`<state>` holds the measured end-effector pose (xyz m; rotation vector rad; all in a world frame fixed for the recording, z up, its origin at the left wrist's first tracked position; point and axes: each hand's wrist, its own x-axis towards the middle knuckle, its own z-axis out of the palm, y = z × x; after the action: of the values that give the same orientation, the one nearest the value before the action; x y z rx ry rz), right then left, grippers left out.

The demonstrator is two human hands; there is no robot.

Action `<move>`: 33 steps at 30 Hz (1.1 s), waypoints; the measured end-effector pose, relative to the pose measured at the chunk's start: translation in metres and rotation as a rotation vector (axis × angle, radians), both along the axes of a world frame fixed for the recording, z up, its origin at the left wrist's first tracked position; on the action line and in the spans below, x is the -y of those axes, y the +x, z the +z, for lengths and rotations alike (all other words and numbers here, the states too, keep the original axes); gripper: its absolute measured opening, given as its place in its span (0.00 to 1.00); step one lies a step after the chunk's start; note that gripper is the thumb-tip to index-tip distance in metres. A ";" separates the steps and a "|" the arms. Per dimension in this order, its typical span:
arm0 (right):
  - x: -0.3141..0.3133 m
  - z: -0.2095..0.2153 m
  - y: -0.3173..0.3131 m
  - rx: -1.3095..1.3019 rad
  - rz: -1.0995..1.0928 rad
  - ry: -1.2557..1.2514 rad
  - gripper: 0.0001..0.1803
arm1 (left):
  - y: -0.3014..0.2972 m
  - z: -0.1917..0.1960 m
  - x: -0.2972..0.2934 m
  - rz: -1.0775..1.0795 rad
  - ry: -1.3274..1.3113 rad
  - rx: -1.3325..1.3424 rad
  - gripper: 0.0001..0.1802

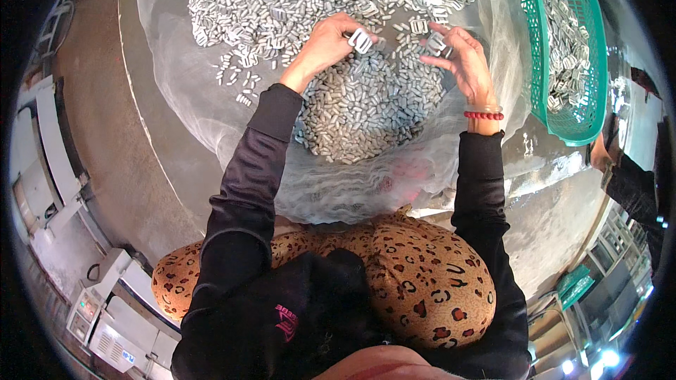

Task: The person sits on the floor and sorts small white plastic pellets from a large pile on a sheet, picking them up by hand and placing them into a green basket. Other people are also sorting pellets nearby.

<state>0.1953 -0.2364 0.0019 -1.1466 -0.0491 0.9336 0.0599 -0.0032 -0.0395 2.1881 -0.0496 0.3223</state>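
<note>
Buckle (361,40), a small grey rectangular frame, sits pinched in the left hand (325,46) above the heap of small grey pieces (359,109), lifted clear for handling. Right of that heap, the right hand (465,63) nips another piece; farther right stands a green basket (539,63).

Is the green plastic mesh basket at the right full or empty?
Partly full. The green plastic mesh basket holds a layer of small silver metal buckles, and its walls rise above them.
</note>
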 end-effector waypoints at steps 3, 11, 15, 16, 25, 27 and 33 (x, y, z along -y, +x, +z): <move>0.000 0.005 -0.005 -0.095 0.082 0.115 0.02 | -0.005 0.022 -0.007 -0.015 -1.004 -0.358 0.09; 0.021 -0.027 0.032 0.076 0.101 -0.276 0.15 | -0.010 0.055 -0.009 -0.348 -1.851 -0.070 0.15; -0.006 -0.080 0.041 1.067 0.159 -1.226 0.31 | -0.019 0.050 -0.001 -0.033 -1.490 -0.164 0.20; -0.021 -0.073 0.030 1.004 0.220 -1.241 0.34 | -0.025 0.045 -0.009 -0.106 -1.448 -0.234 0.23; -0.043 -0.030 -0.041 0.953 0.465 -0.527 0.15 | -0.050 0.025 -0.018 0.204 -1.349 -0.265 0.19; -0.028 -0.008 -0.039 0.469 0.425 -0.242 0.09 | -0.048 0.034 -0.018 0.233 -1.273 -0.273 0.20; -0.020 -0.009 -0.017 0.051 0.186 0.054 0.20 | -0.056 0.025 -0.025 0.147 -1.558 -0.254 0.24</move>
<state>0.1783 -0.2162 -0.0075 -1.1290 -0.2245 1.0607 0.0043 0.0221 -0.0143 0.6628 0.3824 0.0698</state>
